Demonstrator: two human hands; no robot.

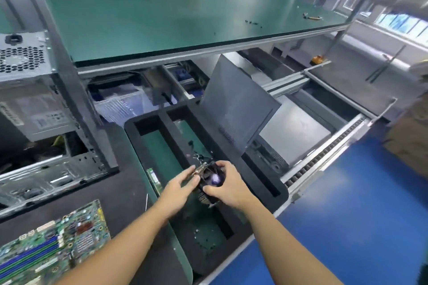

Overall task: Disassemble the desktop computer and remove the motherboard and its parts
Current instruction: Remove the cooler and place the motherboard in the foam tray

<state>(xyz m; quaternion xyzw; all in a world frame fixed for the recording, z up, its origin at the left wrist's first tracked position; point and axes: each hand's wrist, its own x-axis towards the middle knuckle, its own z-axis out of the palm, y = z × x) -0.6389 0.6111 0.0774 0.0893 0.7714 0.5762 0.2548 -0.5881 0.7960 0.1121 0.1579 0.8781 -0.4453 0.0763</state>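
The right hand [228,188] has its fingers curled round a black fan-and-heatsink cooler [212,180], gripping it from the right side. The left hand [183,186] meets the cooler's left edge by a metal bracket; motion blur hides whether it pinches there or only steadies.

The cooler is held up between both hands, over the middle compartment of the black foam tray [129,127] and apparently not touching its floor. It already seems to be off the board, so the step in hand looks like stowing a removed part. The next move probably calls for lowering it squarely into that compartment, clear of the foam dividers and the small dark bits lying just beyond it, then letting go with both hands.

A slim green module [154,178] lies in the compartment to the left, near the left hand. The motherboard [53,252] rests on the surface well to the lower left, apart from both hands. The opened computer case [34,146] stands further left, and a dark side panel [238,102] leans behind the tray.
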